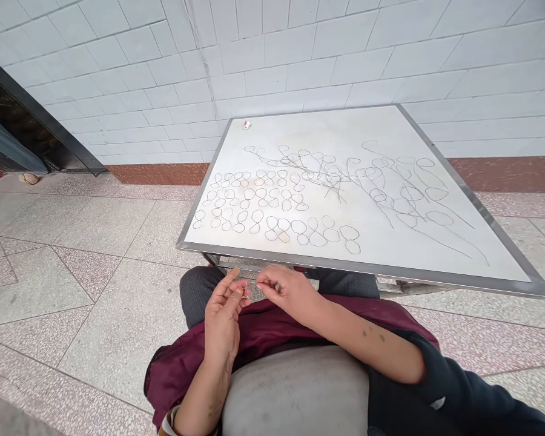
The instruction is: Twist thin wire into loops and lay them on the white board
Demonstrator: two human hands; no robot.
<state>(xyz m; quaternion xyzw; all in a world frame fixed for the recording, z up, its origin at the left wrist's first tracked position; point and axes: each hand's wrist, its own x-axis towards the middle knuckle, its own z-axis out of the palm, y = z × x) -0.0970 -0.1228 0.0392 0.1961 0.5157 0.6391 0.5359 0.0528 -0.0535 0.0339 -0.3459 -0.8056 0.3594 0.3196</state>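
My left hand [223, 312] is over my lap, palm turned up, its thumb and fingers pinched on a thin wire [247, 287]. A tan wrap [236, 272] covers one fingertip. Close by on the right, my right hand [293, 293] has its thumb and forefinger pressed together at the wire's other side. The wire is so fine that its shape between the hands is hard to make out. Ahead on the table lie rows of wire figure-eights [352, 240], with single-looped wires with long tails [454, 245] tangled at the middle and right.
The white table [436, 260] has a grey metal rim and its near edge is just beyond my hands. A small red-and-white item [247, 125] sits at its far left corner. Behind stands a tiled wall [286, 48]. A round object [28, 178] lies on the floor at left.
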